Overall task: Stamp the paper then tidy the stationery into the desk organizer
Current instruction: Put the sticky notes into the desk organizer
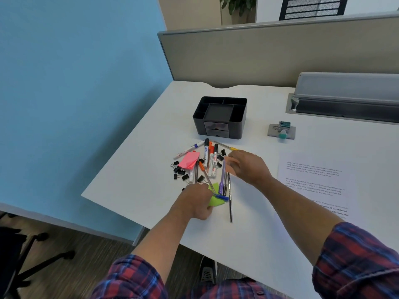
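Head view, nearest first.

Sleeves: plaid, lower frame, both forearms reaching up-frame over the white desk [133,169].

Left hand [195,202]: centre frame, fingers curled onto a green note pad [216,200] and a blue pen [222,197] lying across it; it appears to pinch them, though the fingertips are partly hidden.

Right hand [248,167]: just right of centre, fingers curled round an orange note pad [232,167], lifted over the pile.

Pile: centre frame, between the hands and the organizer [220,117]. Markers [210,158] side by side, loose pens, a pink note pad [189,160], black binder clips [179,170] scattered along its left edge. A long dark pen [230,199] lies apart at the lower right.

Organizer: black, upper centre, several open-top compartments and two small front drawers, all compartments seen empty.

Stamp [281,130]: right of the organizer, resting on a grey pad.

Paper [313,180]: right edge, flat, printed text; whether it bears a stamp mark cannot be told.

Risks, as judged: tangled pens may drag along with the pads and roll toward the near desk edge; clips near the left edge could be swept off by a forearm; thin pads may fan open if pinched at one corner.
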`<action>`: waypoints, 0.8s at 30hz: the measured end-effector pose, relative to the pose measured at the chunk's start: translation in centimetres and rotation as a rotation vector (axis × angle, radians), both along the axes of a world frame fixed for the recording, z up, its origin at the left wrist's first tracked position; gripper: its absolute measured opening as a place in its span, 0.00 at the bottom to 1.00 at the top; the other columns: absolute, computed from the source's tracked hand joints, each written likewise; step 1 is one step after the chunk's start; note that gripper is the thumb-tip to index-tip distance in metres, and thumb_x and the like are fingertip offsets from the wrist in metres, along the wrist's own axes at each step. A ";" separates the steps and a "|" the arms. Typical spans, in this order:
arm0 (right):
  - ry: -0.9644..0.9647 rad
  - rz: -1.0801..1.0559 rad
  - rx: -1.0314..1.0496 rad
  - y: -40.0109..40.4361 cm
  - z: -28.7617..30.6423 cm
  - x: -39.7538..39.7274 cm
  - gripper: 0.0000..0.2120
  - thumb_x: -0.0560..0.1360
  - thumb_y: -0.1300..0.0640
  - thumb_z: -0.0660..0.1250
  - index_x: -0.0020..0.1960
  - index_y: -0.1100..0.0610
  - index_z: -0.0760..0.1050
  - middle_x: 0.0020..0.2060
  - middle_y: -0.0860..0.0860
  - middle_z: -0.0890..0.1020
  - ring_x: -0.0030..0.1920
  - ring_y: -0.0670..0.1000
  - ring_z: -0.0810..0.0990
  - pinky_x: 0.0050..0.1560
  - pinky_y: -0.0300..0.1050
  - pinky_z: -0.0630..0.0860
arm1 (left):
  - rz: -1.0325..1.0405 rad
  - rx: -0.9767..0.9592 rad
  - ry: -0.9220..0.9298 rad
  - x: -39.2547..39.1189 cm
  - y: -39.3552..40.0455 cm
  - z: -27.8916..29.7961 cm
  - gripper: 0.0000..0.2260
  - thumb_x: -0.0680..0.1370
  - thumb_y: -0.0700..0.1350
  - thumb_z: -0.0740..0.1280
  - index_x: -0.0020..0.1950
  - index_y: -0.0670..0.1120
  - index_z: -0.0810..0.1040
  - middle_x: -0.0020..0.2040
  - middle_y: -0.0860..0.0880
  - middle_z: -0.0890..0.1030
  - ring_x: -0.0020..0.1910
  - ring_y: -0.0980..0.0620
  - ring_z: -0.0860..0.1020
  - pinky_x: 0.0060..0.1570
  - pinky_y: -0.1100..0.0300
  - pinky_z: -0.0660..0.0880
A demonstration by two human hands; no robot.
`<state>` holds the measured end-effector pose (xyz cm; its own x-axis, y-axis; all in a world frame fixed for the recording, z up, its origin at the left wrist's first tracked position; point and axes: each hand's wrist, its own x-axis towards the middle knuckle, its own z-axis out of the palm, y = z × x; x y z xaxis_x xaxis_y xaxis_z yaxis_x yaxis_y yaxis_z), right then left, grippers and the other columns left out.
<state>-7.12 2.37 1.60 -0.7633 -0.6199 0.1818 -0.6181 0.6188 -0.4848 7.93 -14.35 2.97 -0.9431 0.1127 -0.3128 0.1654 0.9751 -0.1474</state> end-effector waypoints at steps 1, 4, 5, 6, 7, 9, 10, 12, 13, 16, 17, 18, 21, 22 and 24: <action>-0.021 -0.014 -0.007 0.0 0.1 -0.1 0.10 0.81 0.49 0.62 0.58 0.53 0.78 0.50 0.50 0.84 0.43 0.50 0.77 0.40 0.43 0.74 | -0.037 -0.029 -0.016 -0.1 0.4 0.2 0.13 0.75 0.50 0.65 0.51 0.43 0.80 0.48 0.44 0.79 0.45 0.41 0.81 0.41 0.53 0.73; -0.142 -0.066 -0.001 0.1 0.5 -0.5 0.13 0.81 0.49 0.62 0.62 0.53 0.78 0.55 0.50 0.83 0.47 0.52 0.79 0.44 0.44 0.75 | -0.115 -0.105 -0.066 -0.6 1.5 0.5 0.09 0.73 0.43 0.65 0.49 0.42 0.81 0.46 0.44 0.80 0.42 0.40 0.81 0.36 0.54 0.69; -0.195 -0.078 0.002 0.1 0.7 -0.6 0.13 0.81 0.48 0.62 0.62 0.52 0.78 0.56 0.50 0.83 0.48 0.53 0.79 0.45 0.46 0.77 | -0.113 -0.104 -0.053 -0.7 1.6 0.6 0.08 0.73 0.42 0.65 0.49 0.42 0.81 0.45 0.44 0.80 0.42 0.41 0.81 0.37 0.54 0.69; -0.261 -0.098 -0.023 0.1 0.8 -0.8 0.13 0.81 0.46 0.62 0.60 0.50 0.78 0.55 0.49 0.82 0.49 0.54 0.80 0.47 0.49 0.79 | -0.099 -0.078 -0.016 -0.7 1.6 0.6 0.08 0.73 0.43 0.64 0.48 0.43 0.81 0.45 0.45 0.81 0.42 0.41 0.81 0.37 0.55 0.68; -0.339 -0.133 -0.068 0.1 0.9 -0.9 0.13 0.81 0.44 0.62 0.60 0.49 0.78 0.54 0.48 0.82 0.49 0.54 0.80 0.50 0.52 0.80 | -0.082 -0.031 0.038 -0.8 1.5 0.7 0.08 0.73 0.44 0.64 0.47 0.43 0.80 0.45 0.46 0.80 0.42 0.41 0.80 0.37 0.56 0.67; -0.450 -0.202 -0.138 0.1 1.1 -1.1 0.15 0.80 0.44 0.63 0.63 0.50 0.77 0.55 0.49 0.81 0.50 0.55 0.79 0.52 0.53 0.80 | -0.048 0.086 0.171 -1.0 1.0 1.1 0.07 0.72 0.45 0.62 0.44 0.43 0.77 0.42 0.46 0.80 0.41 0.41 0.79 0.36 0.57 0.65; -0.472 -0.215 -0.155 0.2 1.0 -1.2 0.16 0.81 0.45 0.63 0.64 0.51 0.77 0.56 0.49 0.80 0.50 0.55 0.79 0.50 0.52 0.80 | -0.020 0.140 0.230 -1.2 0.9 1.4 0.08 0.72 0.46 0.61 0.43 0.44 0.77 0.41 0.46 0.80 0.40 0.42 0.79 0.36 0.58 0.65; -0.496 -0.217 -0.189 0.4 1.0 -1.3 0.15 0.81 0.48 0.64 0.64 0.52 0.77 0.55 0.51 0.80 0.49 0.54 0.79 0.46 0.50 0.78 | 0.075 0.247 0.289 -1.7 0.5 2.2 0.09 0.71 0.48 0.59 0.42 0.44 0.76 0.40 0.48 0.79 0.39 0.45 0.78 0.34 0.59 0.65; -0.507 -0.219 -0.205 0.6 1.1 -1.3 0.14 0.81 0.49 0.64 0.64 0.52 0.77 0.55 0.52 0.81 0.48 0.54 0.78 0.45 0.50 0.78 | 0.136 0.314 0.304 -2.1 0.3 2.5 0.09 0.70 0.48 0.57 0.40 0.45 0.74 0.39 0.49 0.77 0.37 0.46 0.76 0.33 0.60 0.64; -0.544 -0.219 -0.254 0.9 1.1 -1.4 0.15 0.80 0.52 0.65 0.65 0.54 0.76 0.55 0.54 0.81 0.47 0.55 0.78 0.44 0.50 0.78 | 0.329 0.530 0.349 -2.9 -0.2 2.8 0.07 0.68 0.48 0.56 0.36 0.45 0.69 0.33 0.50 0.72 0.33 0.48 0.70 0.28 0.60 0.61; -0.567 -0.214 -0.276 0.9 1.1 -1.3 0.15 0.80 0.53 0.66 0.65 0.54 0.76 0.55 0.54 0.81 0.46 0.55 0.78 0.42 0.48 0.77 | 0.404 0.626 0.364 -3.2 -0.3 2.7 0.07 0.68 0.47 0.57 0.35 0.44 0.69 0.31 0.50 0.71 0.31 0.49 0.68 0.29 0.59 0.61; -0.595 -0.207 -0.302 0.8 1.2 -1.2 0.15 0.79 0.54 0.67 0.65 0.55 0.76 0.55 0.55 0.81 0.45 0.56 0.78 0.39 0.47 0.77 | 0.484 0.732 0.373 -3.4 -0.5 2.6 0.06 0.68 0.46 0.57 0.33 0.44 0.67 0.29 0.50 0.69 0.30 0.49 0.66 0.29 0.58 0.61; -0.644 -0.190 -0.374 0.8 1.3 -1.0 0.14 0.77 0.57 0.70 0.62 0.55 0.77 0.50 0.56 0.83 0.41 0.55 0.80 0.36 0.47 0.78 | 0.709 1.002 0.375 -4.2 -0.4 2.4 0.04 0.66 0.45 0.57 0.33 0.45 0.65 0.29 0.51 0.64 0.30 0.52 0.61 0.29 0.58 0.57; -0.651 -0.185 -0.389 0.8 1.3 -1.0 0.14 0.76 0.57 0.71 0.61 0.55 0.77 0.48 0.56 0.83 0.39 0.54 0.80 0.35 0.47 0.78 | 0.767 1.065 0.373 -4.4 -0.3 2.5 0.03 0.65 0.44 0.57 0.33 0.45 0.65 0.29 0.51 0.64 0.30 0.52 0.61 0.29 0.59 0.57; -0.667 -0.171 -0.415 0.6 1.4 -0.9 0.12 0.76 0.58 0.72 0.59 0.56 0.78 0.44 0.57 0.84 0.35 0.52 0.80 0.33 0.46 0.77 | 0.847 1.145 0.363 -5.0 0.0 2.3 0.02 0.64 0.43 0.57 0.34 0.45 0.65 0.31 0.51 0.65 0.31 0.52 0.62 0.31 0.59 0.57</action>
<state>-8.02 2.94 2.96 -0.8708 -0.4662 -0.1562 -0.0296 0.3668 -0.9298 2.97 -14.39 5.31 -0.8582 -0.4838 -0.1717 -0.3788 0.3710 0.8479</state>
